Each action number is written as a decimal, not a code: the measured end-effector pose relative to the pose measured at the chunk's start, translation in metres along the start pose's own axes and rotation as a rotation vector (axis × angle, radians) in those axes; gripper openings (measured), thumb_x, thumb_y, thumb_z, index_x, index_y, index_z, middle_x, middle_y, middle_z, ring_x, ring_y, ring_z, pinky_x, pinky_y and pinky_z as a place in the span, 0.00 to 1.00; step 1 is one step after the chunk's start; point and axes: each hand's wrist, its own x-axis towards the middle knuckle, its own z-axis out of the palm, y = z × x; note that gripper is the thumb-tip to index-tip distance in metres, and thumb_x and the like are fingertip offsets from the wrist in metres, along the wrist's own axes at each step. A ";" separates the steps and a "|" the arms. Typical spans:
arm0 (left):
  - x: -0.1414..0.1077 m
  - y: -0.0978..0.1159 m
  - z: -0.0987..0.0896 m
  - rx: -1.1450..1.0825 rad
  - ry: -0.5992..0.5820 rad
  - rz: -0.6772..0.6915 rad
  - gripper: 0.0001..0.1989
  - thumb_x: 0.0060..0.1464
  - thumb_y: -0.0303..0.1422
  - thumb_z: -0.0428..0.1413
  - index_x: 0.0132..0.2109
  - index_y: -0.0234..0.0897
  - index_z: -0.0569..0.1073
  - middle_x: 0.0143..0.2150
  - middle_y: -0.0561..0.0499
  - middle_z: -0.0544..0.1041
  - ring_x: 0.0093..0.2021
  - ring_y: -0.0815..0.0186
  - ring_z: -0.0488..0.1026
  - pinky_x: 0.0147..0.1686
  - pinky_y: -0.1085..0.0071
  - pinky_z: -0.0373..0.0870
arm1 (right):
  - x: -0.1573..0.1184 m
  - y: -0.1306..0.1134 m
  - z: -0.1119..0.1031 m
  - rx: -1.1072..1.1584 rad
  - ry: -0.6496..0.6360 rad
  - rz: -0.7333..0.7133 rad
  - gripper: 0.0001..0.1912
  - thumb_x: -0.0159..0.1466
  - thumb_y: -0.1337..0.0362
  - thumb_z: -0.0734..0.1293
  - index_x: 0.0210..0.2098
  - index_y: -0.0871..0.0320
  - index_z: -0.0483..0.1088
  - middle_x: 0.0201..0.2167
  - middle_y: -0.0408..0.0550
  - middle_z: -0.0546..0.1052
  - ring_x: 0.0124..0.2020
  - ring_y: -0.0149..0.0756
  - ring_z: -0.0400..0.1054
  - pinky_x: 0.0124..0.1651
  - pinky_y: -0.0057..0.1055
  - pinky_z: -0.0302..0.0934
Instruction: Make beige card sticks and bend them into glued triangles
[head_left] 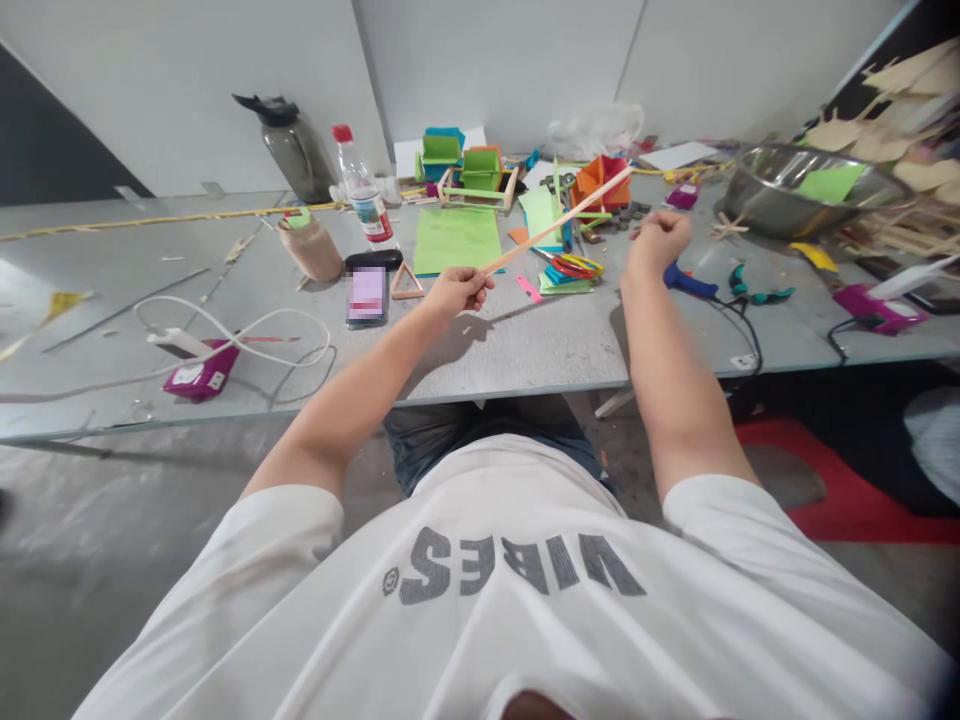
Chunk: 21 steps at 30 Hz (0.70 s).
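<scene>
My left hand (459,292) is closed around one end of a long thin wooden stick (562,222), which slants up and away to the right above the table. My right hand (661,242) is bent at the wrist with its fingers curled in, to the right of the stick and apart from it; what it holds, if anything, is hidden. Beneath the stick lie yellow-handled scissors (574,266) on coloured paper pieces and a small pink tool (529,288). A small wooden triangle (407,284) lies left of my left hand. Beside my right wrist is a blue glue gun (691,281).
A green paper sheet (457,240), a phone (367,297), a water bottle (365,190) and a stick-filled jar (311,248) stand or lie on the left. Folded paper models (480,168) are at the back. A metal bowl (780,210), teal pliers (757,291) and purple power blocks (879,308) with cords are rightward.
</scene>
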 end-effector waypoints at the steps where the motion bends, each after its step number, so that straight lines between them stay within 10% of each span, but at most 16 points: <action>1: 0.000 0.000 0.000 0.001 -0.001 0.004 0.20 0.83 0.24 0.56 0.36 0.36 0.81 0.27 0.53 0.73 0.27 0.73 0.69 0.34 0.77 0.72 | 0.000 -0.003 -0.004 -0.004 0.012 -0.003 0.25 0.79 0.84 0.58 0.38 0.44 0.53 0.58 0.58 0.82 0.54 0.33 0.77 0.64 0.33 0.69; 5: 0.001 -0.001 0.001 0.025 -0.003 0.008 0.19 0.82 0.25 0.58 0.36 0.36 0.80 0.26 0.54 0.74 0.26 0.73 0.69 0.34 0.77 0.72 | -0.013 -0.010 -0.010 0.022 -0.208 0.009 0.22 0.73 0.84 0.63 0.39 0.48 0.62 0.57 0.54 0.84 0.54 0.33 0.78 0.58 0.30 0.70; 7: 0.002 -0.002 0.002 0.049 -0.003 0.007 0.18 0.81 0.25 0.60 0.36 0.37 0.79 0.26 0.54 0.73 0.26 0.73 0.68 0.34 0.77 0.72 | -0.030 -0.012 -0.006 0.046 -0.426 0.057 0.14 0.82 0.70 0.66 0.38 0.50 0.69 0.43 0.49 0.85 0.38 0.34 0.77 0.42 0.33 0.70; 12: 0.007 -0.006 0.001 0.144 -0.013 0.037 0.18 0.80 0.26 0.63 0.35 0.37 0.79 0.25 0.55 0.73 0.26 0.73 0.68 0.33 0.76 0.70 | -0.066 -0.015 0.006 0.152 -0.763 0.218 0.33 0.79 0.33 0.77 0.33 0.52 0.72 0.25 0.42 0.75 0.23 0.28 0.63 0.28 0.31 0.55; 21: 0.011 -0.015 -0.003 0.238 -0.044 0.093 0.18 0.81 0.23 0.60 0.37 0.36 0.82 0.27 0.53 0.76 0.26 0.72 0.70 0.34 0.73 0.70 | -0.068 -0.017 -0.001 0.272 -0.830 0.337 0.16 0.68 0.65 0.80 0.30 0.55 0.71 0.24 0.42 0.74 0.19 0.23 0.55 0.18 0.24 0.42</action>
